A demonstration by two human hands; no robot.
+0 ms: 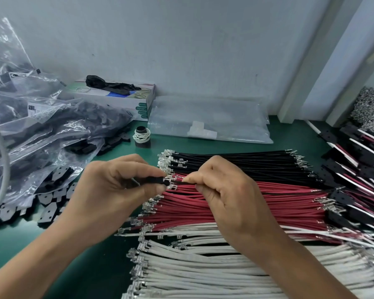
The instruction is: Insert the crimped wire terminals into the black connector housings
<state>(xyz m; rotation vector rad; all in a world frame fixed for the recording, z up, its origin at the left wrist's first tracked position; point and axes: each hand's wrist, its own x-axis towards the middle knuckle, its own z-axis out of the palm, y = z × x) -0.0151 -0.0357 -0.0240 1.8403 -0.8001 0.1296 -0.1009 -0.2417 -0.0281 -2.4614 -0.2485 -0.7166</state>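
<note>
**Where things lie on the bench**

Three wire bundles (235,212) lie side by side across the table (99,266), right of centre, one behind the next, terminals pointing left. Both hands hover over the bundles' left ends: the left hand (117,186) pinches a housing (153,181), and the right hand (225,190), just beside it, pinches a wire (179,179) at the housing's mouth. Left of the hands, bags (41,130) of housings are heaped, with loose housings (52,203) in front of them. Behind the hands stands a spool (142,134); behind that, against the wall, a box (121,98), and to its right a flat bag (209,119). Finished harnesses (358,156) pile at the far right.
</note>
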